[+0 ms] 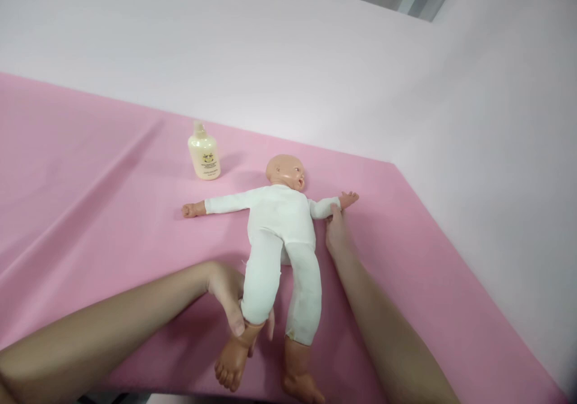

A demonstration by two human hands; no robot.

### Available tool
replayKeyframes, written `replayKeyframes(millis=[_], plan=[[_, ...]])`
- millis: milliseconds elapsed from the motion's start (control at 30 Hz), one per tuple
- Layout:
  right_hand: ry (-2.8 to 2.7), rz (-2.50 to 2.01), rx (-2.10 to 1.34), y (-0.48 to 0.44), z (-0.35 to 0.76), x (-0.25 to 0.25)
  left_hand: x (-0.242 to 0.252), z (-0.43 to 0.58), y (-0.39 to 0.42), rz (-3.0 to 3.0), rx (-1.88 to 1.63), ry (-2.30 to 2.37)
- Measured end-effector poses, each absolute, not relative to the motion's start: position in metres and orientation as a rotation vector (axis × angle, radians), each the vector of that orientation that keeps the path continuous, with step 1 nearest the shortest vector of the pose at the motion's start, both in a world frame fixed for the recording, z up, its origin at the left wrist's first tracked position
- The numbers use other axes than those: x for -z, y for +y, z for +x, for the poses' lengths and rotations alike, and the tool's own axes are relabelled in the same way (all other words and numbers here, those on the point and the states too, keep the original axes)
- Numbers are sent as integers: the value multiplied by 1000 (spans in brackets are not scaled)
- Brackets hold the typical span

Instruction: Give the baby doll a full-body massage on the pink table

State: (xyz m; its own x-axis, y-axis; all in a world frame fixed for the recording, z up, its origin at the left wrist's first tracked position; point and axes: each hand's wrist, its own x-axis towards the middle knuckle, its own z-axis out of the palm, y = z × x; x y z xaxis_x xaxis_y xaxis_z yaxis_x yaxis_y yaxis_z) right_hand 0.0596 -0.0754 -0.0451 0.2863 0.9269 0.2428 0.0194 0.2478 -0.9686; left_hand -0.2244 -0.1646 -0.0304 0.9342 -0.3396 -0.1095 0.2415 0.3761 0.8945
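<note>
A baby doll with a white cloth body lies on its back on the pink cloth, arms spread and head turned to the right. My left hand is wrapped round the doll's lower leg on the left side, thumb on top near the ankle and fingertips showing on the far side. At the doll's arm on the right, my right hand grips the sleeve just below the wrist; most of its fingers are hidden.
A cream-coloured lotion bottle with a pump top stands on the cloth, left of the doll's head. White wall rises behind the table and along its right side. The table's near edge runs along the bottom.
</note>
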Motion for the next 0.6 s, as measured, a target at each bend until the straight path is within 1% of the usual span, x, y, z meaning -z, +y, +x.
replayKeyframes(millis=[300,600], plan=[[-986,-1156,-875,-78,55,37,34,-224,-164,1140,368,-103],[-1076,-1151,-810,-74,59,45,34,-224,-165,1120,358,-110]])
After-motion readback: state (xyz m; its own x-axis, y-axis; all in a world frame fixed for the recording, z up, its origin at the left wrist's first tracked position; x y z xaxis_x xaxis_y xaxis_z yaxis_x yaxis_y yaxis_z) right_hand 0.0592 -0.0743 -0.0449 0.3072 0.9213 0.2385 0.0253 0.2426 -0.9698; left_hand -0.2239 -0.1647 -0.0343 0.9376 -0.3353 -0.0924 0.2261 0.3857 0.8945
